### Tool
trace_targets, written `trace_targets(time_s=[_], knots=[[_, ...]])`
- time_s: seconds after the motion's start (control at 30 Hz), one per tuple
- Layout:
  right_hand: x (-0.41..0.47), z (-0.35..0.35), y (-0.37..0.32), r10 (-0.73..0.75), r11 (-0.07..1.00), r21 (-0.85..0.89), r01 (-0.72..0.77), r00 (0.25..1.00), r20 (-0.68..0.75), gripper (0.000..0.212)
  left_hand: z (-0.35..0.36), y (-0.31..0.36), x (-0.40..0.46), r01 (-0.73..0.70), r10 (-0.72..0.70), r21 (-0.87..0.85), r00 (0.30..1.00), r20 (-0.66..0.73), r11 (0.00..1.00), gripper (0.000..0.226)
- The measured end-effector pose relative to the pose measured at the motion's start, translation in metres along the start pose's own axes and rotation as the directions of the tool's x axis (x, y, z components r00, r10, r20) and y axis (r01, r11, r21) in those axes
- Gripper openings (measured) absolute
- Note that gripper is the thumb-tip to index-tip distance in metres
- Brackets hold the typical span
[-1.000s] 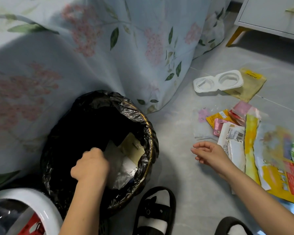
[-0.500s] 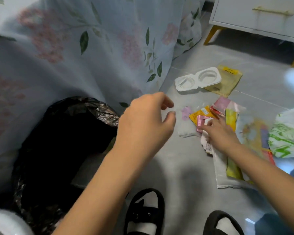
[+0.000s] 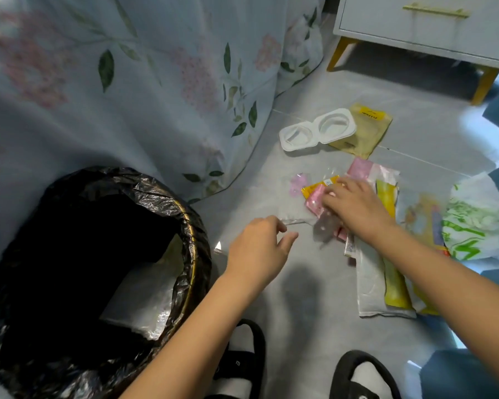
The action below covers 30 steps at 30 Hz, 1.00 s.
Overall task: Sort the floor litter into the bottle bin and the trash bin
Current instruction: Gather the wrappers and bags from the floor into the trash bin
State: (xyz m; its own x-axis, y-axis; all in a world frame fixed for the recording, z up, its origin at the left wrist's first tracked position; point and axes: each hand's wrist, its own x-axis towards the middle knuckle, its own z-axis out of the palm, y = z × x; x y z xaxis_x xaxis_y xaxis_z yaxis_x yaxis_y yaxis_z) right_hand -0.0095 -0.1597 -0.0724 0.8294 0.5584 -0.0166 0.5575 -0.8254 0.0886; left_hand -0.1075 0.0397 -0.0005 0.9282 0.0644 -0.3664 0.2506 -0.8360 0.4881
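Head camera looks down at a grey tiled floor (image 3: 308,306), where the round trash bin lined with a crinkled black plastic bag (image 3: 144,194) sits at lower left, against a pale blue floral bedsheet (image 3: 121,90), with pale crumpled plastic lying inside it. Over to the right lies the litter pile. Right hand (image 3: 355,208) is down on it, palm down, fingers curled over a small pink wrapper (image 3: 314,201) and a yellow-orange sachet (image 3: 317,187); whether it actually grips them I cannot tell. Left hand (image 3: 260,249) hovers just above the floor between bin and pile, fingertips at the near edge of a clear plastic film bag (image 3: 293,203); a pinch looks likely but blur hides it, so I cannot tell. That clear bag lies flat, its long axis running away from the camera toward the sheet. Nearer the feet, a long white pouch with a yellow-green strip (image 3: 383,286) points its long axis toward the camera, tilted slightly right. Farther back, a white two-cup plastic tray (image 3: 317,129) lies with its long axis left to right, overlapping a tan paper pouch (image 3: 366,133). A green-and-white plastic bag (image 3: 478,223) is crumpled at far right. Two black sandals with white socks (image 3: 360,375) show at the bottom edge, and a white cabinet with yellow legs (image 3: 421,27) stands at top right.
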Motion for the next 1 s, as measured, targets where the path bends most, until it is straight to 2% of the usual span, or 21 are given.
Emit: trace_targets(time_s=[0.07,0.13,0.2,0.27,0.33,0.43,0.47,0.5,0.6,0.67,0.7,0.73,0.77,0.8,0.83,0.87,0.9,0.93,1.0], knots=[[-0.003,-0.018,0.000,0.175,0.952,0.279,-0.126,0.971,-0.160,0.010,0.005,-0.001,-0.004,0.016,-0.014,-0.116,1.000,0.022,0.993,0.044],[-0.010,-0.033,-0.005,0.371,0.800,0.558,-0.222,0.913,-0.168,0.005,0.005,-0.001,-0.008,0.031,-0.031,-0.234,1.000,0.005,0.972,0.059],[-0.019,-0.048,-0.016,0.547,0.529,0.806,-0.265,0.833,-0.084,0.004,0.001,0.000,-0.011,0.054,-0.071,-0.347,0.997,-0.036,0.936,0.070],[-0.028,-0.062,-0.029,0.636,0.242,0.937,-0.251,0.771,0.042,0.002,-0.005,0.001,-0.012,0.096,-0.134,-0.469,0.990,-0.049,0.878,0.076],[-0.037,-0.069,-0.043,0.637,-0.001,0.974,-0.225,0.751,0.174,0.004,-0.011,0.003,-0.012,0.152,-0.192,-0.590,0.981,-0.006,0.793,0.073],[-0.046,-0.079,-0.065,0.584,-0.269,0.938,-0.219,0.738,0.340,0.005,-0.016,0.007,-0.015,0.215,-0.161,-0.801,0.976,0.149,0.558,0.047],[-0.048,-0.082,-0.071,0.557,-0.335,0.916,-0.221,0.737,0.382,0.006,-0.015,0.006,-0.016,0.197,-0.124,-0.813,0.980,0.154,0.548,0.038],[-0.050,-0.083,-0.076,0.524,-0.390,0.895,-0.218,0.746,0.410,0.007,-0.013,0.005,-0.017,0.147,-0.091,-0.788,0.989,0.116,0.598,0.031],[-0.053,-0.087,-0.083,0.419,-0.451,0.866,-0.215,0.806,0.418,0.007,-0.010,0.002,-0.018,0.032,-0.049,-0.698,0.999,-0.004,0.716,0.024],[-0.054,-0.077,-0.079,0.384,-0.432,0.865,-0.255,0.816,0.433,0.010,-0.009,-0.004,-0.018,0.040,-0.082,-0.704,0.996,-0.026,0.709,0.023],[-0.055,-0.068,-0.076,0.399,-0.373,0.880,-0.294,0.805,0.438,0.010,-0.008,-0.008,-0.017,0.057,-0.114,-0.720,0.993,-0.032,0.691,0.019],[-0.057,-0.054,-0.071,0.446,-0.237,0.908,-0.345,0.792,0.418,0.008,-0.007,-0.012,-0.016,0.081,-0.152,-0.737,0.988,-0.030,0.671,0.013],[-0.060,-0.037,-0.064,0.502,-0.020,0.913,-0.408,0.785,0.363,0.006,-0.006,-0.016,-0.016,0.109,-0.190,-0.755,0.982,-0.021,0.646,0.008],[-0.062,-0.020,-0.057,0.529,0.254,0.844,-0.473,0.798,0.289,0.011,-0.004,-0.020,-0.016,0.132,-0.220,-0.772,0.975,-0.010,0.622,0.003],[-0.064,-0.003,-0.050,0.504,0.520,0.688,-0.506,0.832,0.231,0.023,-0.003,-0.022,-0.016,0.155,-0.245,-0.786,0.969,0.004,0.599,0.002],[-0.065,0.010,-0.046,0.443,0.713,0.496,-0.496,0.867,0.228,0.037,0.000,-0.024,-0.017,0.171,-0.263,-0.796,0.965,0.014,0.581,0.004],[-0.066,0.020,-0.043,0.396,0.824,0.313,-0.472,0.875,0.278,0.051,0.002,-0.025,-0.018,0.186,-0.279,-0.802,0.960,0.025,0.568,0.004],[-0.064,0.025,-0.043,0.374,0.884,0.152,-0.442,0.865,0.334,0.060,0.005,-0.026,-0.018,0.195,-0.289,-0.806,0.957,0.031,0.559,0.003],[-0.060,0.034,-0.044,0.383,0.919,-0.052,-0.392,0.848,0.366,0.069,0.010,-0.028,-0.020,0.208,-0.293,-0.805,0.955,0.044,0.556,0.002]])
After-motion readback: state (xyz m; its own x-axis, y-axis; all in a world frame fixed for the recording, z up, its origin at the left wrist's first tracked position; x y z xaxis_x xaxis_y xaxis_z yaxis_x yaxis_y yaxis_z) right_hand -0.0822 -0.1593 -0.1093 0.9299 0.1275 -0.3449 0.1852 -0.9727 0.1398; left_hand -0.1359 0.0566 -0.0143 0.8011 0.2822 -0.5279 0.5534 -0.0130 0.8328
